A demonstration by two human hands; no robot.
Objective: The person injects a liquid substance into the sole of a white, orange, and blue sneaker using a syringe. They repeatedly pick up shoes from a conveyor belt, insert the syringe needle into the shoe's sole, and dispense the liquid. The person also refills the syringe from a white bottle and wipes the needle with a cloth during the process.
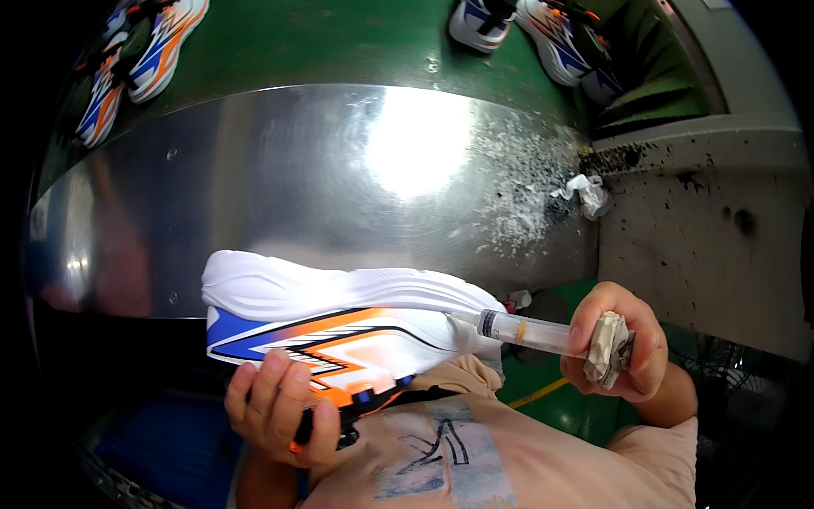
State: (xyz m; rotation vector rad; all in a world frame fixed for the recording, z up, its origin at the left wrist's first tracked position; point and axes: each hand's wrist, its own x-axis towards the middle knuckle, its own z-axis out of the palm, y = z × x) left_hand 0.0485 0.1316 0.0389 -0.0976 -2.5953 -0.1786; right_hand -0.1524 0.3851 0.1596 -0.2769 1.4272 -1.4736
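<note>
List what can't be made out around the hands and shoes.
In the head view:
The held shoe: its far side faces away; part of its upper is behind the left hand.
The clear tube: its right end is hidden in the right hand.
The upper-left shoe: cut off by the top edge.

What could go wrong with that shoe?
Maybe a few things! The syringe in the right hand is right by the white toe of the shoe, so a slip might smudge or scratch it. Only the left hand grips the shoe, so it could drop. And loose bits on the metal table might stick to it.
</note>
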